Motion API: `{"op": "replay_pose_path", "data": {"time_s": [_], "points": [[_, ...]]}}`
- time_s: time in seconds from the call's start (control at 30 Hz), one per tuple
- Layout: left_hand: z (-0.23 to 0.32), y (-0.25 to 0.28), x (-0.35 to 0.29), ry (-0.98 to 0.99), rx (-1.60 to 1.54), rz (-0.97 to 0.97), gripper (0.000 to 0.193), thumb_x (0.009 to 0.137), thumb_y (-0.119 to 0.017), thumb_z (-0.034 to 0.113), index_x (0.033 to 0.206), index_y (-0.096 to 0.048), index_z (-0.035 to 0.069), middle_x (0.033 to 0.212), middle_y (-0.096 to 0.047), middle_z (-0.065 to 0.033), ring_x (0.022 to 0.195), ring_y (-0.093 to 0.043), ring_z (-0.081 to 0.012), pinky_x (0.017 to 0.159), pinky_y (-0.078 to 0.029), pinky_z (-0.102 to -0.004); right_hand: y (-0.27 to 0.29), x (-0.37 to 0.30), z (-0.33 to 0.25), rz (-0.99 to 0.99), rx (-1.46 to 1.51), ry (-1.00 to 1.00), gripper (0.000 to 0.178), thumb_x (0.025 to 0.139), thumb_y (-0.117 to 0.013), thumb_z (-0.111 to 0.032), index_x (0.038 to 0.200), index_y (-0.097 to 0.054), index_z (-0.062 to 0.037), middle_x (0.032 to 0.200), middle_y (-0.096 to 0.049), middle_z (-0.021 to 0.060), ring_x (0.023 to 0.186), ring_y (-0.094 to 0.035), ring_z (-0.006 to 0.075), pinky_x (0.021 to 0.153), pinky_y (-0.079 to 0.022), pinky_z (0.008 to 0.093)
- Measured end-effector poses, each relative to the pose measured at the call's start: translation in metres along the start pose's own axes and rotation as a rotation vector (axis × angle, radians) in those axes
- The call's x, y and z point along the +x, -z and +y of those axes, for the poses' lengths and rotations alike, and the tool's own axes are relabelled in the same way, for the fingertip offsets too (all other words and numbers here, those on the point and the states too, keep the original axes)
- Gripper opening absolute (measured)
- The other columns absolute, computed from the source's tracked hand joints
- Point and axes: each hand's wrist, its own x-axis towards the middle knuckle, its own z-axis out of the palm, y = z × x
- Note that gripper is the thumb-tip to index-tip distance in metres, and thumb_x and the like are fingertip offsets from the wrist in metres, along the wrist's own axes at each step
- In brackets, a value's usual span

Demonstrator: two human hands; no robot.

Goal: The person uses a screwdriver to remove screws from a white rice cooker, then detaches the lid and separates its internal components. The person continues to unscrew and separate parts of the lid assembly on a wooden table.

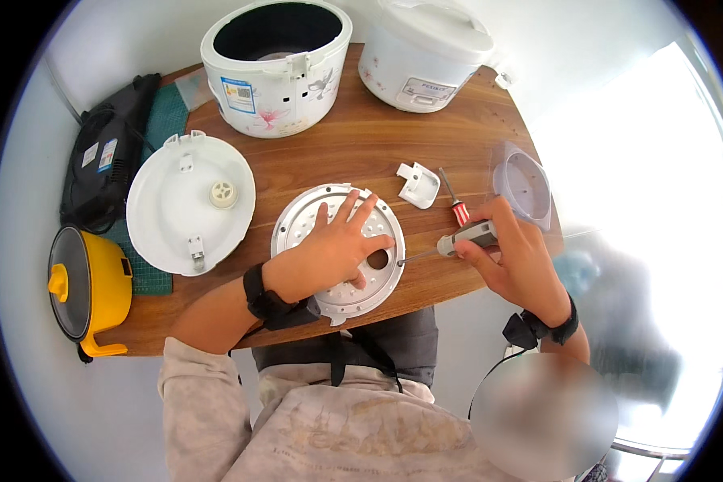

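My left hand (325, 255) lies with fingers spread on a round silver-white metal inner lid plate (353, 300), which has raised dimples and a dark round hole. In my right hand (524, 261) is a screwdriver (475, 235) with a thick grey handle. Its thin shaft points left, and the tip meets the plate's right rim beside a small dark spot. Whether a screw sits under the tip is too small to tell. A white round lid shell (162, 221), inner side up, rests left of the plate. Beyond the right hand lies a second screwdriver (459, 211) with a red-and-white handle.
At the back stand an open white rice cooker body (277, 104) and a closed white rice cooker (426, 60). A small white plastic part (418, 186) and a clear plastic dish (524, 185) lie right. Leftward are a yellow pot (108, 277), black appliance (104, 165) and green mat (166, 116).
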Motion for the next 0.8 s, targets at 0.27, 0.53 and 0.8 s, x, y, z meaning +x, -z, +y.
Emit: {"op": "replay_pose_path", "data": {"time_s": [0.27,0.53,0.8], "points": [[-0.001,-0.001,-0.003,-0.018,0.006,0.008,0.085,0.066,-0.093,0.029,0.142,-0.056,0.027,0.166,-0.017,-0.0269,0.154,-0.013,-0.0508,0.110,-0.033,-0.0756,0.004,-0.001,-0.004,0.116,0.041,0.064,0.028,0.089,-0.077,-0.008,0.106,-0.055,-0.0038,0.095,-0.072,0.0077,0.085,-0.075,0.0208,0.068,-0.059,0.0306],[-0.002,-0.004,-0.001,-0.026,0.002,0.014,0.084,0.066,-0.093,0.030,0.142,-0.058,0.027,0.165,-0.018,-0.0268,0.154,-0.014,-0.0502,0.109,-0.035,-0.0749,-0.002,-0.001,0.001,0.169,0.059,0.096,0.031,0.085,-0.078,-0.003,0.104,-0.053,-0.0052,0.096,-0.073,0.0059,0.083,-0.074,0.0196,0.071,-0.058,0.0302],[-0.007,0.007,-0.003,-0.114,-0.029,-0.015,0.083,0.065,-0.093,0.023,0.142,-0.060,0.028,0.166,-0.022,-0.0227,0.154,-0.019,-0.0463,0.114,-0.033,-0.0697,-0.004,0.000,0.004,0.138,-0.005,0.128,0.033,0.084,-0.078,-0.006,0.106,-0.053,-0.0062,0.097,-0.072,0.0070,0.084,-0.073,0.0226,0.074,-0.056,0.0327]]}}
